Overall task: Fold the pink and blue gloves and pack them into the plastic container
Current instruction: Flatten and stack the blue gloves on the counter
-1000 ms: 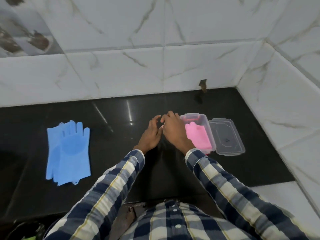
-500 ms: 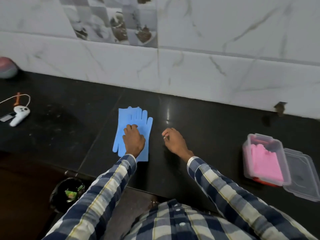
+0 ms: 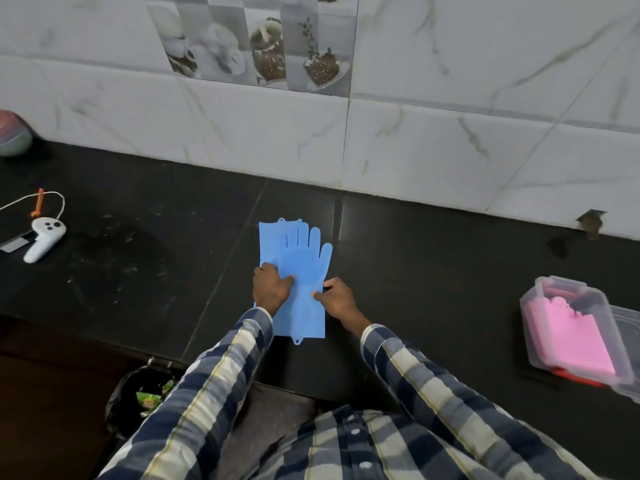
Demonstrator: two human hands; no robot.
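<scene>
Two blue gloves (image 3: pixel 300 261) lie stacked flat on the black counter, fingers pointing to the wall. My left hand (image 3: pixel 272 288) presses down on their left side, thumb stretched across the top glove. My right hand (image 3: pixel 335 298) pinches the top glove's right edge near the cuff. Far to the right stands the clear plastic container (image 3: pixel 535 308) with the folded pink gloves (image 3: pixel 571 341) inside. Its clear lid (image 3: pixel 628 327) lies beside it, cut off by the frame edge.
A white controller (image 3: pixel 42 237) with a cord lies at the counter's left. A round pink-green object (image 3: pixel 12 135) sits at the far left against the tiled wall. Below the counter edge stands a black-bagged bin (image 3: pixel 140 393).
The view swung left from the container to the blue gloves. My left hand stays on them; my right hand moved left from the bare counter and took the glove's right edge.
</scene>
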